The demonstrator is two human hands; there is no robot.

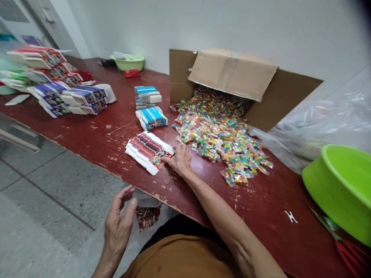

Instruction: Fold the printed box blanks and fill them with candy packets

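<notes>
Lying left of right grip point(181, 159) | printed cartons point(147, 150) | end touched, pinch unclear

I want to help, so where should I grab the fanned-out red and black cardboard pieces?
I'd pinch the red and black cardboard pieces at their right end, coming from the right. They lie fanned on the table, and the end with the colourful picture seems uppermost, so it should lift most easily. The right hand has its fingertips there.
</notes>
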